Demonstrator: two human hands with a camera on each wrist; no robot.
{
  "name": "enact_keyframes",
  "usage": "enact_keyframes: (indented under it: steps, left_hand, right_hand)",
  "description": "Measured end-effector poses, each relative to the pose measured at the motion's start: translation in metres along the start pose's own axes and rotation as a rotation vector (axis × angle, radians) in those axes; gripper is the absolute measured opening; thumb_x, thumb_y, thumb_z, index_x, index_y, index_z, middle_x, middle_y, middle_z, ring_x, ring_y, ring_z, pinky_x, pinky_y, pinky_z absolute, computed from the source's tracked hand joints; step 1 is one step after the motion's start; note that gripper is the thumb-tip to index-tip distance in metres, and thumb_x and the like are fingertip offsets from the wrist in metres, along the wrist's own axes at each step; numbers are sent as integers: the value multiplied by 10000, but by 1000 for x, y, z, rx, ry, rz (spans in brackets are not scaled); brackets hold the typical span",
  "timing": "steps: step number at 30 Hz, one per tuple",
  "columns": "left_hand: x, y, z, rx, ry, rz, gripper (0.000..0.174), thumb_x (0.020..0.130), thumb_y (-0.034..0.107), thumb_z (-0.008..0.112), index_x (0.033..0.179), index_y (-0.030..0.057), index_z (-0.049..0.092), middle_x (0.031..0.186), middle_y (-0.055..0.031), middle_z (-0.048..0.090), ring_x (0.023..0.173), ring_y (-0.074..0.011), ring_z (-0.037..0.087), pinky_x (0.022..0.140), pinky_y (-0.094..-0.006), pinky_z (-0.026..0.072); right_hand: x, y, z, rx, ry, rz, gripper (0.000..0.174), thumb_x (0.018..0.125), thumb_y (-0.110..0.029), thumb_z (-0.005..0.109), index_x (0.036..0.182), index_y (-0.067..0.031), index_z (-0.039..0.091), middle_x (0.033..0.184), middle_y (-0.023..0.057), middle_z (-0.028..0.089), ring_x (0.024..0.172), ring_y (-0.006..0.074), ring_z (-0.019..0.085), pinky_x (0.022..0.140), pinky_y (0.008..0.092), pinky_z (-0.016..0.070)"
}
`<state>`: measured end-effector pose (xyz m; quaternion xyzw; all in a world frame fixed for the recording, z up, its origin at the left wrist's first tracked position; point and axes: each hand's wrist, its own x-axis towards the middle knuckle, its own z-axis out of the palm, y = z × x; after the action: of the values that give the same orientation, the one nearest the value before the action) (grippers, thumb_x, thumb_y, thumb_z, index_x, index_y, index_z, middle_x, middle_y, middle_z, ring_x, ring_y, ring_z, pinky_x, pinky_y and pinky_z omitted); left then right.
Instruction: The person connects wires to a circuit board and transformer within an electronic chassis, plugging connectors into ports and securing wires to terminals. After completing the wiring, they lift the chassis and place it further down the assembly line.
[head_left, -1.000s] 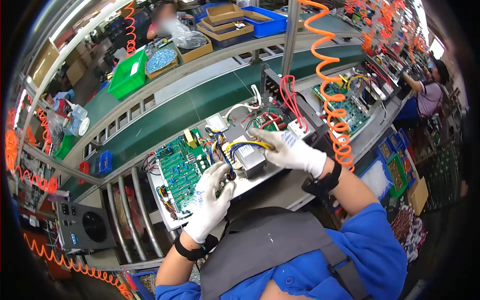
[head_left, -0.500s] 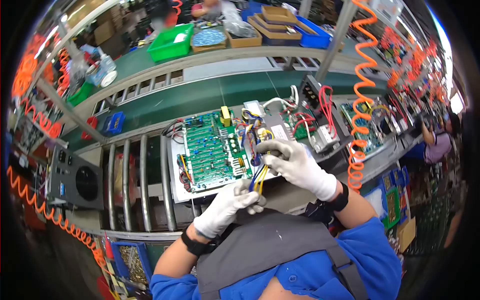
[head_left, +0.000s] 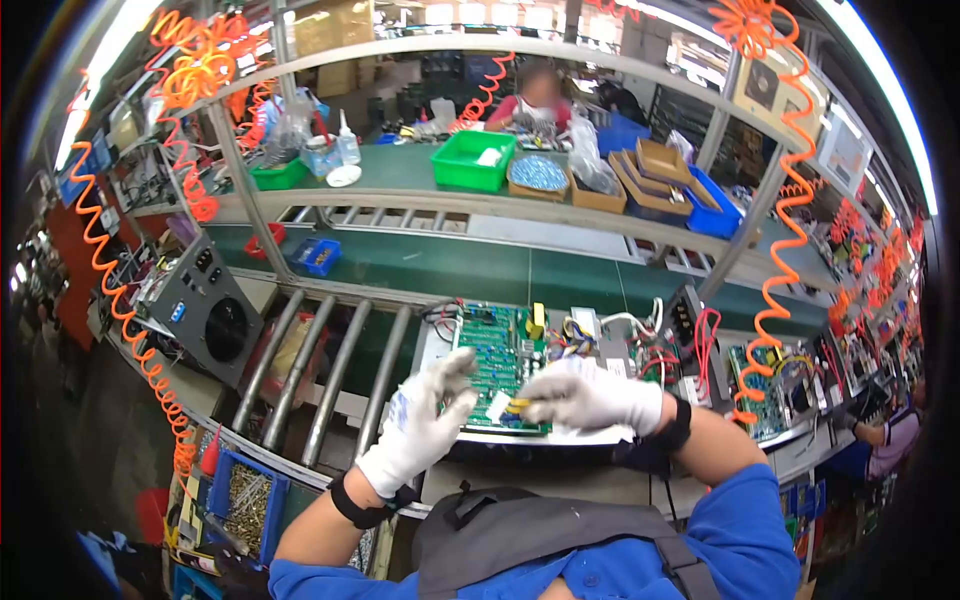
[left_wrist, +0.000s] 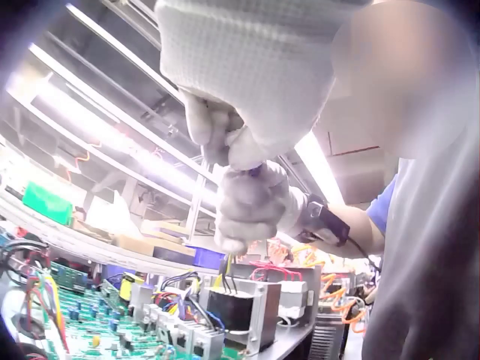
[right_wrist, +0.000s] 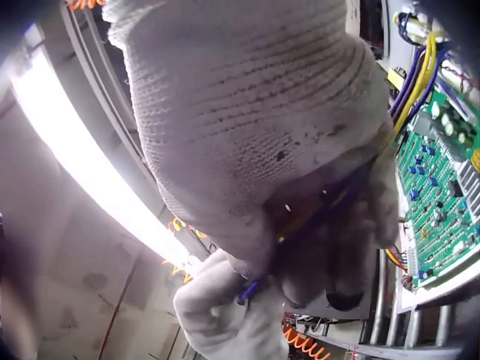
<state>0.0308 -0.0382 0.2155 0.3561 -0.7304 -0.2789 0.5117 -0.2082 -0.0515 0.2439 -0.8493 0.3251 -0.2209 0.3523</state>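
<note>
My gloved right hand (head_left: pixel 590 395) grips a bundle of yellow and blue wires (right_wrist: pixel 427 75) above the front of a green circuit board (head_left: pixel 490 365). Short yellow ends show past its fingertips in the head view. In the left wrist view, the wires run down from the fist to a boxy transformer (left_wrist: pixel 232 315). My gloved left hand (head_left: pixel 420 425) is raised at the board's left front, fingers bent with a gap to the thumb. A blue wire end (right_wrist: pixel 247 291) sticks out towards the left hand in the right wrist view.
Metal rollers (head_left: pixel 335 375) lie left of the board, with a grey fan panel (head_left: pixel 215 310) beyond. A blue bin (head_left: pixel 245 505) of small metal parts stands front left. Orange coiled hoses (head_left: pixel 785 260) hang right. Behind the green belt (head_left: pixel 450 265), a person sits near a green tray (head_left: pixel 470 160).
The right hand took up the yellow and blue wires and drew them forward over the board. Both hands met at the wires, then the left moved away to the left. The head view tilted up.
</note>
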Motion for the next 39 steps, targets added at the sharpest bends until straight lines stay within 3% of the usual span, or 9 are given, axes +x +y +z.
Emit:
enact_keyframes:
  steps: [4, 8, 10, 13, 17, 22, 28, 32, 39]
  left_hand:
    - [-16, -20, 2, -666, -821, -908, 413, 1043, 338, 376, 1100, -9, 592, 822, -53, 638, 670, -96, 607, 601, -200, 477]
    - [-27, -45, 20, -486, -665, -655, 318, 969, 334, 585, 1065, 31, 606, 775, -32, 607, 638, -108, 582, 583, -271, 491]
    - [-14, -49, 5, 536, -524, 380, 288, 813, 133, 656, 1084, 61, 593, 794, -68, 649, 637, -241, 627, 582, -375, 494]
    - [11, -10, -17, 580, -426, 697, 364, 746, 51, 640, 1106, 40, 587, 787, -76, 657, 661, -289, 637, 592, -431, 500]
    - [-2, -32, 6, 241, -181, 521, 491, 769, 14, 683, 1242, 18, 550, 974, -134, 687, 778, -262, 682, 667, -354, 543]
    - [-51, -47, 32, -987, -816, -904, 586, 1007, 559, 350, 1268, 56, 498, 995, -113, 654, 780, -125, 649, 633, -242, 516]
    - [-32, -16, 23, 382, -518, 167, 226, 824, 120, 631, 1022, 23, 581, 769, -145, 611, 619, -289, 614, 589, -401, 483]
    - [-17, -3, 7, 460, -302, 634, 186, 764, 133, 621, 941, 86, 593, 907, -98, 637, 747, -250, 623, 645, -404, 473]
    - [-48, -35, 30, -46, -144, -138, 323, 938, 149, 529, 1212, -21, 550, 1065, -186, 646, 727, -227, 645, 701, -311, 529]
  right_hand:
    - [1, 0, 18, -893, -163, -289, 148, 718, -161, 631, 860, -134, 604, 680, 37, 575, 679, 235, 606, 626, 397, 462]
    - [-4, 3, 16, -811, -303, -19, 267, 898, -258, 598, 1088, -76, 644, 808, 86, 659, 754, 231, 647, 671, 395, 491]
    - [4, 12, 6, -138, -541, 266, 489, 952, -420, 551, 1213, -7, 576, 1004, 148, 676, 955, 302, 649, 834, 354, 496]
    - [10, 46, -6, 328, -455, 213, 512, 969, -375, 576, 1258, 48, 552, 1146, 93, 622, 1057, 156, 558, 925, 301, 446]
    - [0, 2, -4, 170, -293, 304, 294, 942, -277, 627, 1085, -21, 644, 969, 66, 675, 896, 141, 616, 809, 280, 477]
    - [-14, 0, 14, -817, -237, -439, 179, 818, -243, 654, 943, -124, 606, 749, 54, 609, 701, 256, 625, 647, 380, 492]
    - [-21, 0, 12, -355, -366, 116, 336, 919, -383, 599, 1075, -87, 627, 882, 146, 680, 790, 332, 665, 683, 416, 528]
    - [5, 44, 13, 368, -563, 174, 424, 1006, -335, 515, 1277, -13, 557, 951, -26, 623, 835, 59, 520, 753, 245, 458]
    - [-18, 6, 27, -29, -92, -3, 281, 904, -258, 647, 1066, -28, 667, 871, 135, 689, 815, 298, 669, 714, 376, 504]
